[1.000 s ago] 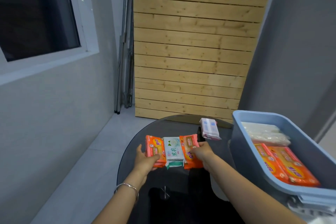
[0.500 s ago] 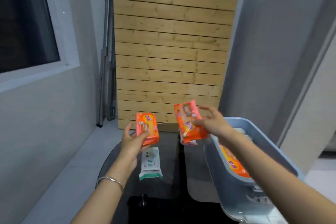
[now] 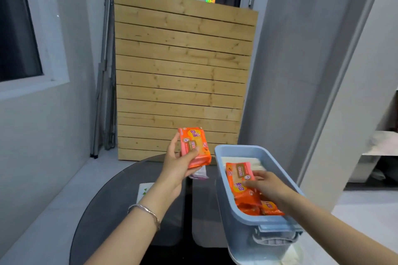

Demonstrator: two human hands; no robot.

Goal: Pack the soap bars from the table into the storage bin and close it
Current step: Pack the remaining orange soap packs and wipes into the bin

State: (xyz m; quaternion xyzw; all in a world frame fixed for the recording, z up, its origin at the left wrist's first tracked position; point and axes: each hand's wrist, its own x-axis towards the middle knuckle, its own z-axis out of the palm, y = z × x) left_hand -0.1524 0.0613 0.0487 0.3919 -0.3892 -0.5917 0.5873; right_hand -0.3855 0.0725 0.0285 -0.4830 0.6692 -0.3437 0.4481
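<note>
- Two hands are in view: the left hand (image 3: pixel 178 165), with a bracelet (image 3: pixel 144 211) on its wrist, and the right hand (image 3: pixel 266 185).
- Orange-wrapped soap bars: at least four can be counted. One is in the air, one is being lowered into the bin, and at least two more lie in the bin's near end, partly hidden.
- The raised orange soap bar (image 3: pixel 195 146) is pinched by the left hand, thumb across its front and fingers behind, above the far part of the round dark table (image 3: pixel 120 200), just left of the bin.
- The second orange soap bar (image 3: pixel 240 177) lies tilted inside the blue storage bin (image 3: pixel 234 219); the right hand grips it at its near right edge, reaching over the bin's rim.
- The lower orange bars (image 3: pixel 270 211) rest under the right forearm.
- A whitish pack (image 3: pixel 241 160) lies at the bin's far end.
- On the table two more packs remain: a white-and-green soap bar (image 3: pixel 144 190), mostly covered by the left forearm, and a white-and-purple soap bar (image 3: pixel 199 174) just below the left hand.
- The bin stands open at the table's right side.
</note>
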